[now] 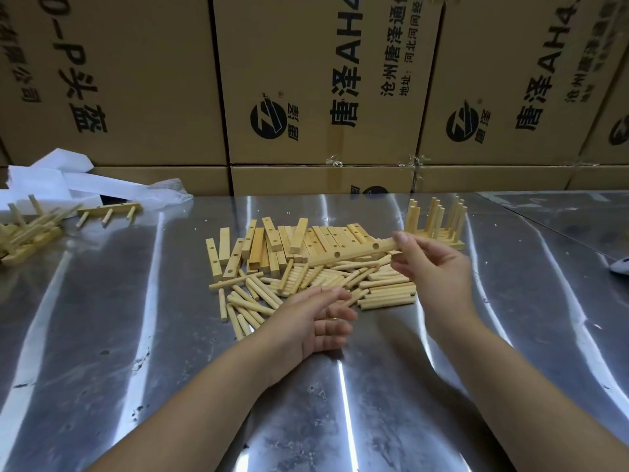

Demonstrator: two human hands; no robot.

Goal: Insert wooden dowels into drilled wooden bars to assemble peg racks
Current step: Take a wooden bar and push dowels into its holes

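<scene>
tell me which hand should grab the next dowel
Left. The left hand is open and empty, right at the edge of the loose dowels, while the right hand is busy holding up a drilled bar.

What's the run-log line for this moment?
right hand: holds drilled bar, visible holes empty | left hand: open, at dowel pile | finished racks: upright behind right hand
</scene>
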